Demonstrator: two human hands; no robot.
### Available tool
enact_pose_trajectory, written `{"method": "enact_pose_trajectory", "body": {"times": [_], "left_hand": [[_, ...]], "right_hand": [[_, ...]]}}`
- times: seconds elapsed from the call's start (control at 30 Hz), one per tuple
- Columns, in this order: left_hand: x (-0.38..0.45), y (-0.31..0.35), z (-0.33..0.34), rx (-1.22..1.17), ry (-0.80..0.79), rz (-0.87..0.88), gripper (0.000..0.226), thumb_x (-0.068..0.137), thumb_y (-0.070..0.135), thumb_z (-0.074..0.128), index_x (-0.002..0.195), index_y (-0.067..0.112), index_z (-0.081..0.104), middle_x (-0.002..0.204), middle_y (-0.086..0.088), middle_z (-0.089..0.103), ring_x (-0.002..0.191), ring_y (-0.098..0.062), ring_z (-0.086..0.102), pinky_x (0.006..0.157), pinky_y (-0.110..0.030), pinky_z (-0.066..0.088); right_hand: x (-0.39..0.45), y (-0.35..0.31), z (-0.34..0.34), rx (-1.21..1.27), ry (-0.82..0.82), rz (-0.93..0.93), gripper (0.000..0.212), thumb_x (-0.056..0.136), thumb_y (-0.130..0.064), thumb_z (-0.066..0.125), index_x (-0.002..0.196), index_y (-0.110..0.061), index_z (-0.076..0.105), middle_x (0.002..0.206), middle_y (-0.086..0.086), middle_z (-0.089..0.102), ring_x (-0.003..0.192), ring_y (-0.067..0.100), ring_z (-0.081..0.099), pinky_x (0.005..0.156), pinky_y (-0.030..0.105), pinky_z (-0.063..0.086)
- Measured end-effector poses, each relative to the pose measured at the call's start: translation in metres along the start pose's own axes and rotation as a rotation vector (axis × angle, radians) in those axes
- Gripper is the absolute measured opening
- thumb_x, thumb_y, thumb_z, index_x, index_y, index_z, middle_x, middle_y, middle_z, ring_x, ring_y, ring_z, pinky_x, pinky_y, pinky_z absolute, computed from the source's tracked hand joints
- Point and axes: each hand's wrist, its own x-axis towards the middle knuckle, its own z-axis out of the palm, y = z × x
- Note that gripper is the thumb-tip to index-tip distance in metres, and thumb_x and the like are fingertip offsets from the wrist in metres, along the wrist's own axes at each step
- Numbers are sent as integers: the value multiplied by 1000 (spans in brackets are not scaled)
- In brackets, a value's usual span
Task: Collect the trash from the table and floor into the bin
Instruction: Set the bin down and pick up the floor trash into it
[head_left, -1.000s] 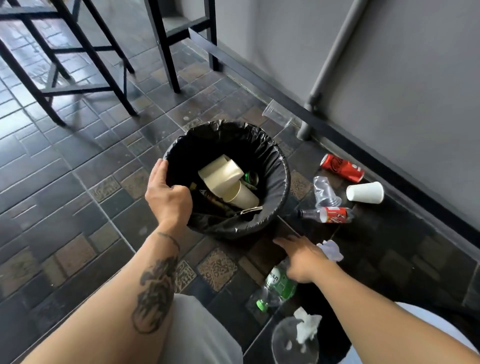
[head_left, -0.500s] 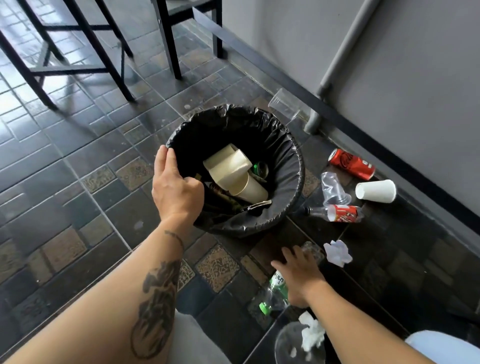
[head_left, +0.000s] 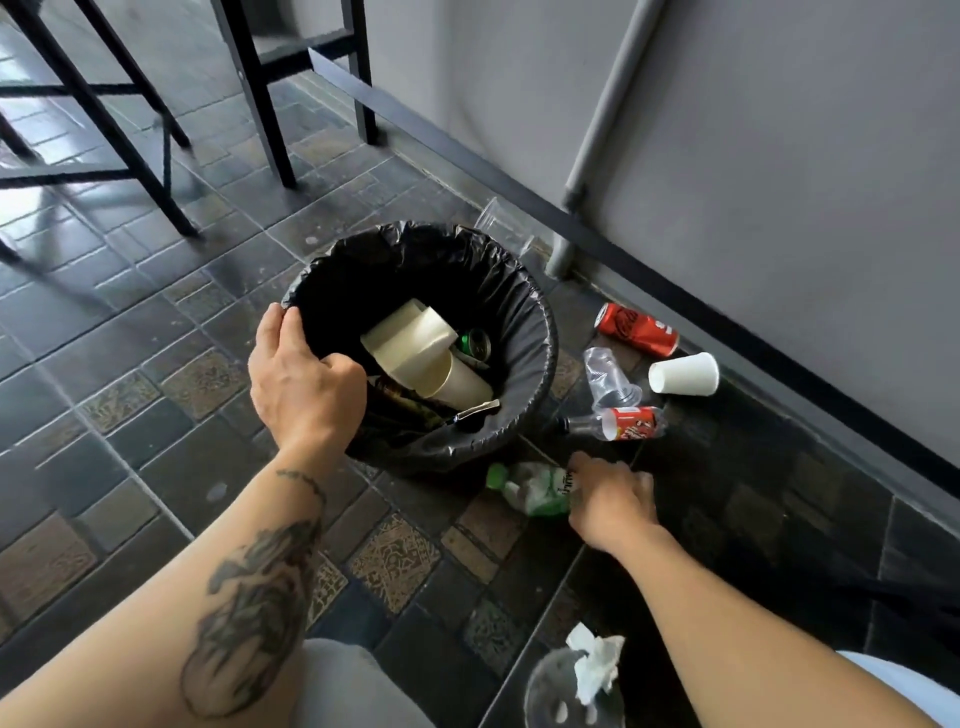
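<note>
Rim of bin (head_left: 540, 332), frame centre: my left hand (head_left: 301, 384) grips it | right hand (head_left: 610, 499) clutches green bottle (head_left: 530, 486) just below | dark tiled floor (head_left: 156, 415), wall (head_left: 779, 156) upper right

— What couldn't you see well?

— The right hand (head_left: 613, 499) covered one end of the green bottle (head_left: 530, 488). The left hand (head_left: 301, 379) hid part of the bin (head_left: 540, 332) rim.

— Anything cut off?

— Yes. The clear cup (head_left: 561, 696) with the tissue (head_left: 595, 665) ran off the bottom edge. The stool legs (head_left: 156, 171) looked blurry and ran off the top.
</note>
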Motion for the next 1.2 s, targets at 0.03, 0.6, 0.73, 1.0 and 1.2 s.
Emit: {"method": "enact_pose_trajectory", "body": {"times": [0.03, 0.6, 0.73, 1.0, 1.2], "left_hand": [[0, 2, -1, 13, 1, 17, 67, 83, 15, 50, 150, 17, 44, 163, 3, 32, 147, -23, 30, 123, -42, 21], [-11, 45, -3, -93, -137, 363, 60, 84, 3, 54, 142, 19, 55, 141, 2, 57, 121, -21, 55, 90, -27, 39], [-10, 41, 1, -113, -167, 344, 59, 85, 5, 54, 142, 19, 56, 137, 2, 58, 119, -21, 57, 90, -26, 39], [-24, 60, 10, -216, -167, 575, 66, 79, -3, 47, 141, 20, 56, 133, -1, 60, 114, -19, 62, 87, -37, 54], [-86, 117, 53, -223, -346, 1039, 60, 71, 2, 42, 126, 5, 66, 122, -10, 64, 106, -27, 63, 88, -33, 51]], "right_hand": [[3, 8, -13, 105, 32, 42, 44, 85, -23, 55, 128, -31, 49, 122, 3, 61, 118, 30, 53, 96, 44, 36], [5, -47, -183, 1170, 380, -56, 27, 73, -41, 63, 95, -26, 62, 93, 2, 68, 85, 24, 68, 74, 53, 60], [18, -73, -156, 1140, 240, -99, 36, 67, -48, 63, 96, -26, 62, 93, 1, 70, 85, 24, 69, 75, 52, 60], [21, 3, -139, 1111, 182, -10, 26, 89, -22, 62, 115, -18, 59, 91, 6, 72, 75, 16, 69, 72, 33, 57], [12, 86, -66, 985, 11, 223, 25, 85, -25, 63, 108, -18, 62, 104, 11, 65, 89, 22, 61, 74, 38, 52]]}}
